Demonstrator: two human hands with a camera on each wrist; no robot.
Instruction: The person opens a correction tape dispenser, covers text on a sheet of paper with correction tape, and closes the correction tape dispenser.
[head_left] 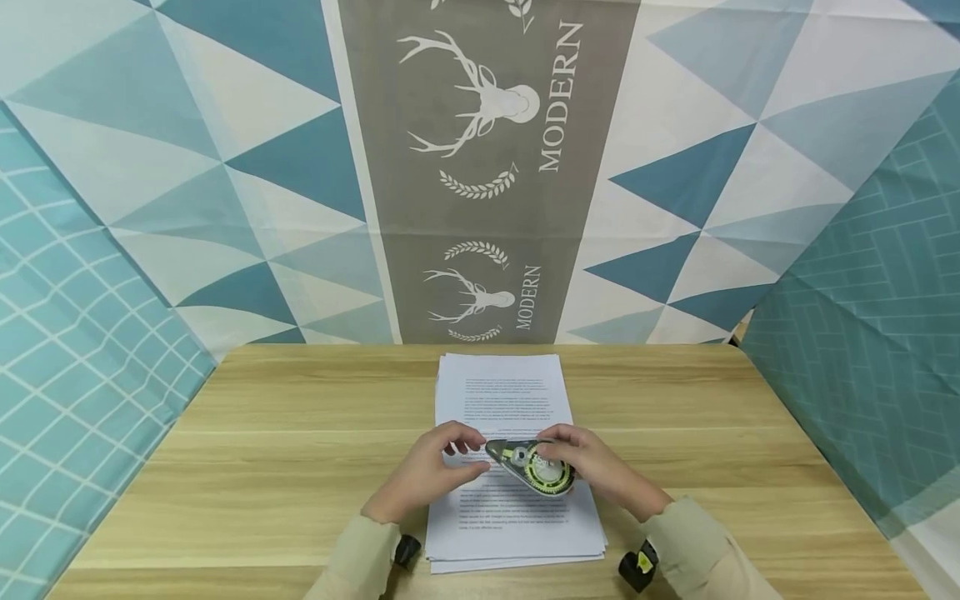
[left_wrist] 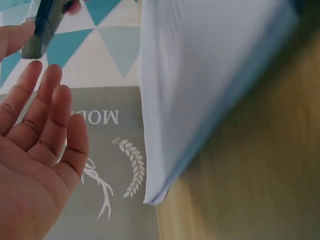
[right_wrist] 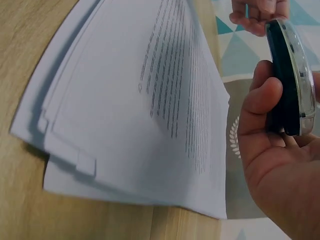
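Observation:
My right hand grips a correction tape dispenser by its wide round end, thumb on the clear face. Dark casing and a yellow-green ring show through its window. Its narrow tip points left toward my left hand, whose fingers are loosely bent, with fingertips right at the tip and the thumb apart from them. In the left wrist view, the left fingers are spread just below the dispenser's end. From the right wrist view, the dispenser appears edge-on above a stack of printed paper.
The paper stack lies on a wood-grain table, its sheets slightly uneven at the near edge. Patterned cloth with deer prints hangs behind the table. Tiled-pattern cloths stand at the left and right sides.

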